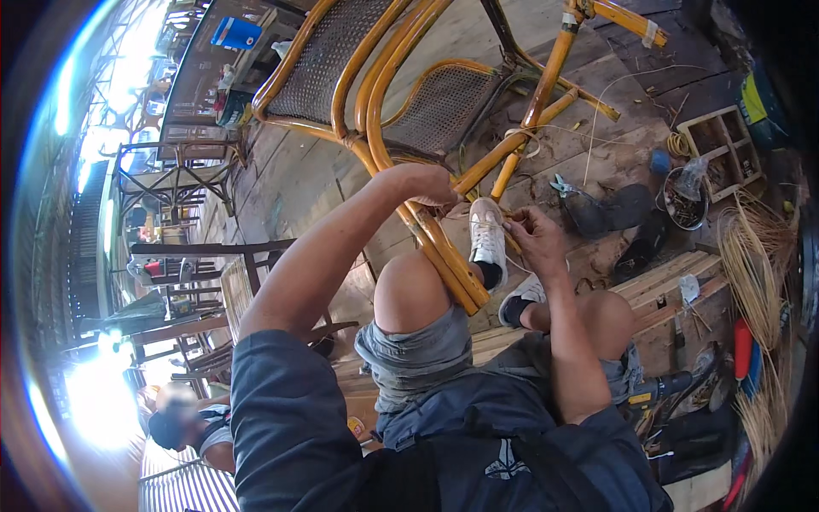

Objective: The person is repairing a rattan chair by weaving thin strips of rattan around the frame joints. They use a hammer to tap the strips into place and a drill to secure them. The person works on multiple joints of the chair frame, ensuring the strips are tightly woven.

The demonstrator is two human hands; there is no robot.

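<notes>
A rattan chair [381,81] with glossy yellow-brown poles and dark woven panels lies tipped over before me. Its paired poles [444,256] reach down beside my bent knee. My left hand [431,185] is closed at a joint of these poles, with its fingertips partly hidden. To the right of my white shoe [486,232], my right hand [537,239] has thumb and fingers pinched together around what looks like a thin pale rattan strip. A pale strip [522,139] is looped round the crossing poles farther up.
Pliers [560,184], a metal bowl of small pieces [685,198] and a divided wooden box [723,154] lie at right. Bundled rattan strands [751,264] and a power drill [657,388] are nearer me. Chair frames stand at left; another person [192,427] sits at lower left.
</notes>
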